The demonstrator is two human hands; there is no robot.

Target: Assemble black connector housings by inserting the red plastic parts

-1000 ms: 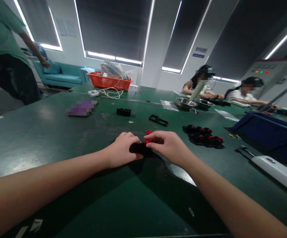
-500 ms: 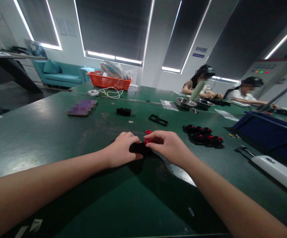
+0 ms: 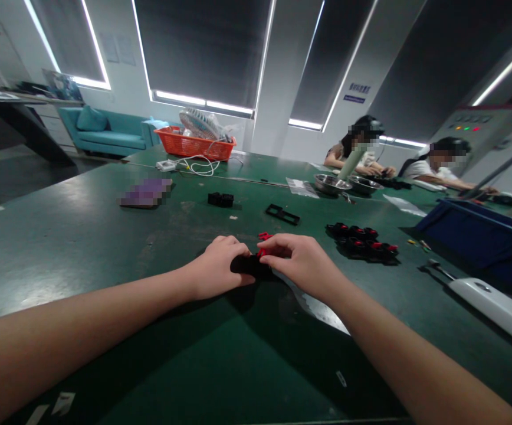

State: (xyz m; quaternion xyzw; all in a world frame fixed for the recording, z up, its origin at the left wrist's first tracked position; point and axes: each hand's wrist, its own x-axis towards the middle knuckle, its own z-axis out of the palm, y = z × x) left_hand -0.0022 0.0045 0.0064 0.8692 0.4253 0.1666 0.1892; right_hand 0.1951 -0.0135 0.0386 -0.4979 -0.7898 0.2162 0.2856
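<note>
My left hand (image 3: 221,267) is closed round the left end of a black plastic part (image 3: 253,267) held low over the green table (image 3: 185,366). My right hand (image 3: 299,260) pinches a small red plastic piece (image 3: 262,252) against the top of that part. Its fingertips partly hide the piece, so how it sits there cannot be made out. Just beyond the fingers lies another red piece (image 3: 265,235). A flat black frame with openings (image 3: 282,214) and a black block (image 3: 220,199) rest farther back.
Several black parts with red pieces (image 3: 362,243) stand to the right, near a blue bin (image 3: 481,236) and a white-handled tool (image 3: 495,307). A purple object (image 3: 147,193) lies left. Behind are an orange basket (image 3: 194,146), metal bowls (image 3: 330,185) and two people.
Both my hands keep the same place and grip on the black part and the red piece. One person in the background has moved their hands slightly.
</note>
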